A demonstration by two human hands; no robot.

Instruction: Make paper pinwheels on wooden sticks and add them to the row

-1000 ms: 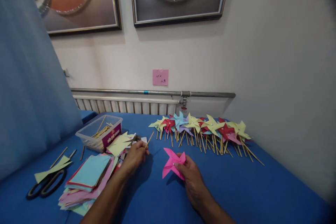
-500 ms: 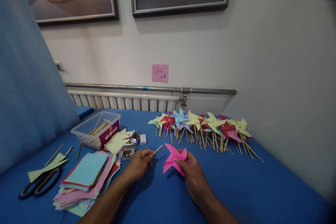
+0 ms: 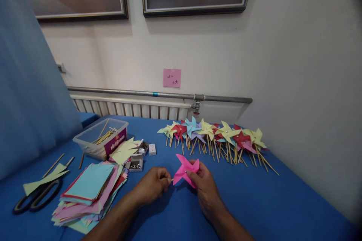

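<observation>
Right of the paper stack (image 3: 88,182), pinching the pink pinwheel (image 3: 183,169) in the right hand (image 3: 206,185) and clutching a stick (image 3: 172,179) in the left hand (image 3: 155,184), now farther from the stack and baring less stick than before. Facing mounted pinwheels (image 3: 207,129) beyond and right of the stack.

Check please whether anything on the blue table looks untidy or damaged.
I see no spill or clear damage. The paper stack at the left looks untidy: its sheets lie unevenly, edges sticking out. Left of it, a pale green paper strip partly covers the scissors. The pink pinwheel in the right hand looks intact.
</observation>
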